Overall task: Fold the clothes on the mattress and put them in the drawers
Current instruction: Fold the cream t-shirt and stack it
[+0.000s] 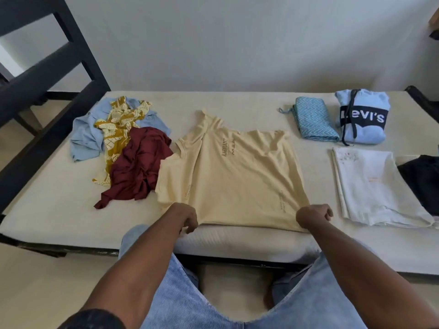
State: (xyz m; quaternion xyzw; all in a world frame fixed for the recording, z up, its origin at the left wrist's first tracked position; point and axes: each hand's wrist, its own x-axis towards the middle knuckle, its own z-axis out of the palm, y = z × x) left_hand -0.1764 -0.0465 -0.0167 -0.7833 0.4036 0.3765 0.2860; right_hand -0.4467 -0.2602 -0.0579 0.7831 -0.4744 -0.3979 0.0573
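A beige T-shirt (237, 176) printed "RADIANT" is being pinched at its near hem corners by the left hand (184, 218) and right hand (313, 216). Far right, a folded blue hoodie (363, 117) is showing "Levi's".

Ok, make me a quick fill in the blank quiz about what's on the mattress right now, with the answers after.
1. Both hands, the left hand and the right hand, grip the near edge of the ____ T-shirt.
2. The folded light blue hoodie carries the word ____.
3. In the unfolded pile, the ____ garment lies closest to the T-shirt.
4. The folded zigzag-patterned cloth lies to the ____ of the hoodie in the picture.

Answers: yellow; Levi's; maroon; left
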